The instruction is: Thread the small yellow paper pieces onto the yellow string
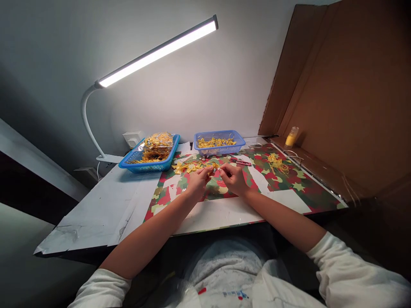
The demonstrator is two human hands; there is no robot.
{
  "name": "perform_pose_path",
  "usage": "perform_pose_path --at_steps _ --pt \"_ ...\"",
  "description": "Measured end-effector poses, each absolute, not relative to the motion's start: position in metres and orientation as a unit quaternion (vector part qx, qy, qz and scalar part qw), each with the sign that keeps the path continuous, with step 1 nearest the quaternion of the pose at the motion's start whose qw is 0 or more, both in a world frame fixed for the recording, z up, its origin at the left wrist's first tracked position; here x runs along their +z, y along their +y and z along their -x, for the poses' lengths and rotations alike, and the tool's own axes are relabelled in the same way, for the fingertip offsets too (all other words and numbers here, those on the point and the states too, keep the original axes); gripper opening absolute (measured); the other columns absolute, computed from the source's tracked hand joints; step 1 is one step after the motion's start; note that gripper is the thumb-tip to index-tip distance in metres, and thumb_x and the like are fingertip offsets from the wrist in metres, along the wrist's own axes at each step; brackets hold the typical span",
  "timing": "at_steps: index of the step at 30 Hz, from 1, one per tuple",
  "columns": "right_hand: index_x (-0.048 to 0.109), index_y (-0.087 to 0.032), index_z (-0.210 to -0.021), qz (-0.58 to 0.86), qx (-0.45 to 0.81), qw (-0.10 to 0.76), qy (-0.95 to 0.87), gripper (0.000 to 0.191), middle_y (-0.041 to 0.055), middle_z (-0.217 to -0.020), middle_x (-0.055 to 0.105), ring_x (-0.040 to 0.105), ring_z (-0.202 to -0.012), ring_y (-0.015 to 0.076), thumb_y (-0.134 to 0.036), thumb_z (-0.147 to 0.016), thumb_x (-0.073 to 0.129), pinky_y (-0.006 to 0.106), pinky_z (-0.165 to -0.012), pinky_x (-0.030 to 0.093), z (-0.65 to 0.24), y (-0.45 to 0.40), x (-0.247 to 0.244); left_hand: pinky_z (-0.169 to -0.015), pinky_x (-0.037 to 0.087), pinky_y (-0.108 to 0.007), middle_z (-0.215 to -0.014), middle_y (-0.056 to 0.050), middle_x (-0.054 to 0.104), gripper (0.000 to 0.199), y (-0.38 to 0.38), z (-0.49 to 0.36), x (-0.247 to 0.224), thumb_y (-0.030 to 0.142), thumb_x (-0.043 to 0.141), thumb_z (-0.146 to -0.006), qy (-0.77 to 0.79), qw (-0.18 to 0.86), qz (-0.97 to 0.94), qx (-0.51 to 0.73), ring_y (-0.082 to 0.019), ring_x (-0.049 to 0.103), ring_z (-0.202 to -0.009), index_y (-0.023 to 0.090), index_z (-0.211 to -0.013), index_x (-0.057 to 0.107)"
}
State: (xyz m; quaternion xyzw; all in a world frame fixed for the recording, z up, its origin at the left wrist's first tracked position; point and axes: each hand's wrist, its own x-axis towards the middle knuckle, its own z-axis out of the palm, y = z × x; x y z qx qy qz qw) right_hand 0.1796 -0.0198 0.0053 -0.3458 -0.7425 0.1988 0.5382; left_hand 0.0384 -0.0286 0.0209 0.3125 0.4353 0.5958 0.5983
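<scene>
Over the patterned mat (180, 184), my left hand (199, 179) pinches a small yellow ribbon piece (212, 167) between thumb and fingers. Close on its right, my right hand (233, 177) is closed at the fingertips around something small and pale, too tiny to make out. The two hands almost touch. Just behind and left of them lies a row of yellow ribbon bows (186, 167) with thin cords. A red-handled tool (241, 162) rests on the mat behind my right hand.
A blue basket (150, 167) with yellow pieces and a plastic bag is at left; a purple-blue basket (220, 149) stands behind. Yellow cords (278, 164) lie at right, near a yellow bottle (292, 137). A lamp (160, 51) hangs above; cardboard (346, 94) walls the right.
</scene>
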Motion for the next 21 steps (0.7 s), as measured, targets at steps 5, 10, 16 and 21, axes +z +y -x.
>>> perform_pose_path --at_steps 5,10,16,21 --pt "0.050 -0.019 -0.066 0.339 0.204 0.537 -0.745 0.018 -0.0038 -0.053 0.044 0.038 -0.049 0.0094 -0.025 -0.082 0.046 0.024 -0.049 0.030 -0.1804 -0.0178 0.0040 -0.062 0.039 -0.021 -0.072 -0.001 0.066 0.022 -0.0285 -0.0367 0.0234 0.025 0.079 -0.051 0.415 0.655 -0.285 0.564 -0.010 0.057 -0.066 0.016 -0.066 0.065" --pt "0.050 -0.019 -0.067 0.332 0.208 0.536 -0.748 0.017 -0.0040 -0.053 0.043 0.037 -0.049 0.0093 -0.024 -0.082 0.046 0.024 -0.049 0.029 -0.1810 -0.0162 0.0029 -0.061 0.039 -0.020 -0.070 0.000 0.066 0.018 -0.0293 -0.0369 0.0260 0.021 0.076 -0.056 0.422 0.673 -0.264 0.547 -0.010 0.058 -0.067 0.017 -0.068 0.063" --pt "0.049 -0.020 -0.068 0.324 0.208 0.530 -0.755 0.016 -0.0043 -0.053 0.042 0.036 -0.048 0.0090 -0.023 -0.082 0.045 0.024 -0.049 0.029 -0.1824 -0.0155 0.0034 -0.059 0.038 -0.021 -0.068 0.000 0.066 0.015 -0.0271 -0.0356 0.0248 0.021 0.071 -0.061 0.432 0.681 -0.256 0.533 -0.010 0.057 -0.065 0.017 -0.070 0.061" --pt "0.045 -0.020 -0.067 0.305 0.203 0.520 -0.771 0.016 -0.0053 -0.052 0.039 0.033 -0.047 0.0085 -0.021 -0.083 0.045 0.024 -0.048 0.028 -0.1851 -0.0132 0.0024 -0.059 0.038 -0.021 -0.068 0.000 0.066 0.012 -0.0268 -0.0333 0.0243 0.020 0.068 -0.064 0.430 0.692 -0.255 0.521 -0.010 0.057 -0.064 0.017 -0.072 0.061"
